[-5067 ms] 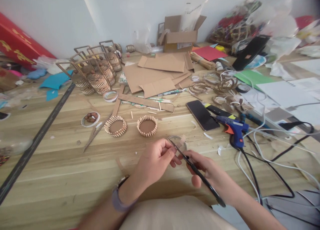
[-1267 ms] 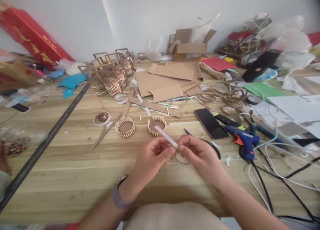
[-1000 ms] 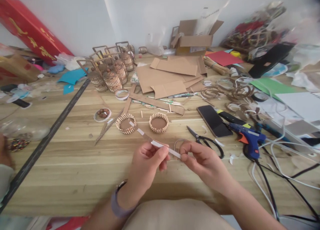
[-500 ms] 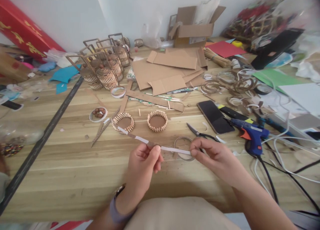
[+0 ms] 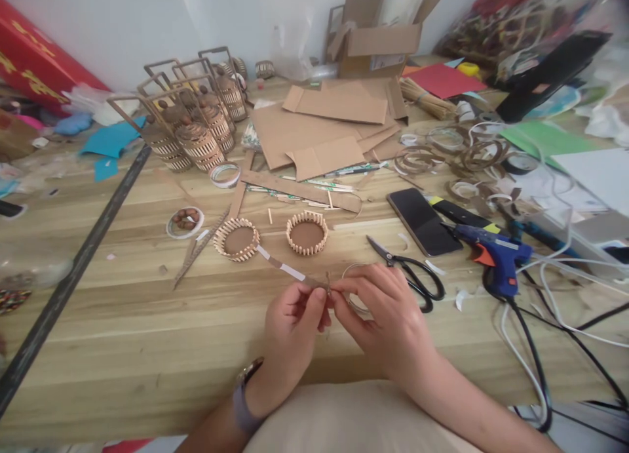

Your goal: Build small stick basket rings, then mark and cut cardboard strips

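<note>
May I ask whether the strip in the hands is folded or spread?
The strip is spread: it runs nearly straight from the left hand; its pinched end is unclear.

About five seconds ago, the right hand (image 5: 393, 322) was holding the scissors (image 5: 390, 259) at the strip (image 5: 292, 272); now the scissors lie on the tabletop (image 5: 171, 354), nearer its front edge than the phone (image 5: 425, 222). Half a second ago the left hand (image 5: 295, 322) and the right were apart, with a white part of the strip stretched between; now their fingers almost meet and this part is hidden. The far end, which then passed over the left stick-walled tray (image 5: 219, 244), has moved rightwards to its right rim.
</note>
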A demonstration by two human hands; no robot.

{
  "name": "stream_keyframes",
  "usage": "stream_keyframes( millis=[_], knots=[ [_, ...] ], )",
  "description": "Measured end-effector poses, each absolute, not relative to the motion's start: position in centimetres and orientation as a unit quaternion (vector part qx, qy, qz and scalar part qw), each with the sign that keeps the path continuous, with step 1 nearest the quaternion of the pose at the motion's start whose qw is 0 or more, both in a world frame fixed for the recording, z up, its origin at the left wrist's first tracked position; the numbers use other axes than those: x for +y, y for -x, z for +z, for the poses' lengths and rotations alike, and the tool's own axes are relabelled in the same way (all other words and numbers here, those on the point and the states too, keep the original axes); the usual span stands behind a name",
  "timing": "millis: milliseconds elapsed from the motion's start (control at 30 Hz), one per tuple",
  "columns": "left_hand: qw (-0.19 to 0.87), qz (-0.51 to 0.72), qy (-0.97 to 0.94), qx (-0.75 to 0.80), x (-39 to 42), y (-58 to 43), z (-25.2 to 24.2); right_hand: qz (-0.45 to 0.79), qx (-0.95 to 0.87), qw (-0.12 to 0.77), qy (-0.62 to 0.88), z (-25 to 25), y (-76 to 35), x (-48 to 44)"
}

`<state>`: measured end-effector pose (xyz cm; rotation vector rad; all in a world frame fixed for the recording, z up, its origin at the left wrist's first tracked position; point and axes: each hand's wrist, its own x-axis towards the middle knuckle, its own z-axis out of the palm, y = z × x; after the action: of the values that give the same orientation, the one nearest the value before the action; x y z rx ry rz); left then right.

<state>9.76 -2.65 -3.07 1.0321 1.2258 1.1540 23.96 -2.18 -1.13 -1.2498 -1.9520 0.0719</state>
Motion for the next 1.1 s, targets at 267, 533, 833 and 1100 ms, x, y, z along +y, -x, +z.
stream_keyframes(
  millis=[267,533,833,1100],
  knots=[
    [0.484,0.483,-0.524,0.507,-3.2,-9.4,-3.8,0.047,-0.77,0.403,0.493,-1.2,-24.2,-2.5],
    [0.406,0.475,-0.602,0.497,-3.8,-9.1,-3.9,0.05,-0.774,0.405,0.484,-1.2,-24.4,-2.9],
    [0.379,0.469,-0.628,0.492,-4.0,-8.9,-3.8,0.072,-0.781,0.394,0.479,-0.9,-24.5,-3.2],
    [0.373,0.458,-0.641,0.49,-4.1,-8.9,-3.6,0.062,-0.793,0.379,0.473,-0.7,-24.7,-3.2]
  ],
)
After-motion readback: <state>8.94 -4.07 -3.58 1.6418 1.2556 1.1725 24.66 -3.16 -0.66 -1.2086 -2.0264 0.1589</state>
